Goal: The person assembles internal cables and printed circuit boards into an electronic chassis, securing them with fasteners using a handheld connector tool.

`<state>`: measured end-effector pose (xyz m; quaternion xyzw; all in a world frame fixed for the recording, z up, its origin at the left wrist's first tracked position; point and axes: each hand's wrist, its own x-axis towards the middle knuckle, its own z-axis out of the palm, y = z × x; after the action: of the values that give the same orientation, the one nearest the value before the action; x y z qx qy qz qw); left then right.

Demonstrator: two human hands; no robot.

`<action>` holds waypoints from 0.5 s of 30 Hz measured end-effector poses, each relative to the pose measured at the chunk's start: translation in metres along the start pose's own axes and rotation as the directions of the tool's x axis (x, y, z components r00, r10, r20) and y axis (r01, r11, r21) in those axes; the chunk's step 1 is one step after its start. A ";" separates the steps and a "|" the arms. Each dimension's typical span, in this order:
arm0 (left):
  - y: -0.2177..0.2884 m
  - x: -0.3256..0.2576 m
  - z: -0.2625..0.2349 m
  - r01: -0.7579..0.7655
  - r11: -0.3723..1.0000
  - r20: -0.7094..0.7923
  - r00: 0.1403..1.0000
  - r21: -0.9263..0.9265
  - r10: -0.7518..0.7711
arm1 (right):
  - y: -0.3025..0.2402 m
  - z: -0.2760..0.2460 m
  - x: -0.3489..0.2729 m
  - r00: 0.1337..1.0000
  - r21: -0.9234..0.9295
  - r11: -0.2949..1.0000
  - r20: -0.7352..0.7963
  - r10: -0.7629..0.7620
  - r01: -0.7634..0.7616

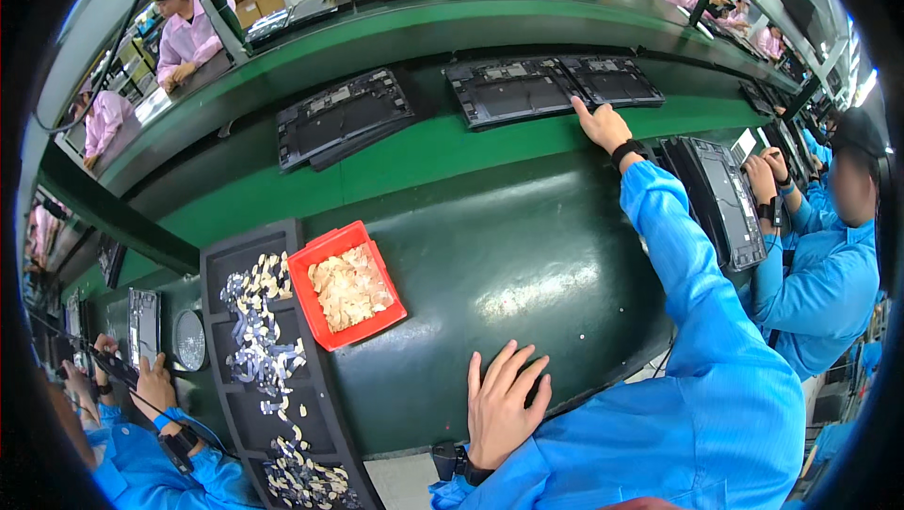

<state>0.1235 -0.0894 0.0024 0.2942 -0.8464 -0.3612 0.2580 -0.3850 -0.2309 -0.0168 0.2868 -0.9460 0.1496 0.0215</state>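
Observation:
My left hand (506, 404) lies palm down near the front edge of the dark green worktop, its fingers spread and nothing in them. Stretched far forward, my right hand (603, 126) is at the near edge of the black laptop bases with bare inner parts. One digit reaches onto the corner where the left base (508, 94) meets the right base (617, 81); the other fingers are curled and partly hidden. Left of my left hand stands a red bin (391, 312) of beige peeled pieces, against a black compartment tray (315, 383) holding many small dark-and-cream strips.
Another laptop base (344, 114) lies on the green conveyor. At right, a stack of bases (720, 199) stands before a co-worker in blue (819, 275). A co-worker's hands (155, 388) work at the lower left, near a round clear dish (189, 340). A raised shelf (452, 16) spans the back.

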 end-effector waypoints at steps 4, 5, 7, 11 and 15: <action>0.001 -0.001 -0.001 0.024 1.000 0.006 1.000 0.002 -0.024 | -0.028 0.012 0.047 0.997 0.147 0.986 0.041 0.072 -0.077; 0.001 -0.001 -0.002 0.025 1.000 0.012 1.000 -0.013 -0.025 | -0.030 0.011 0.056 0.998 0.158 0.985 0.040 0.057 -0.063; -0.001 -0.002 0.000 0.030 0.999 -0.006 1.000 -0.019 -0.030 | -0.043 0.019 0.063 0.991 0.056 0.997 0.121 0.054 -0.061; -0.006 -0.007 0.002 0.038 0.999 -0.043 0.998 -0.035 -0.039 | -0.072 0.018 0.046 0.959 0.154 0.970 0.183 -0.215 0.188; -0.012 -0.008 0.011 -0.045 0.998 -0.067 0.997 -0.036 0.042 | -0.039 0.001 0.053 0.638 0.236 0.660 0.169 -0.751 0.713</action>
<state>0.1257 -0.0857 -0.0150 0.2827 -0.8368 -0.3613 0.2989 -0.4076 -0.2899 -0.0004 0.6631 -0.7288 0.1595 -0.0612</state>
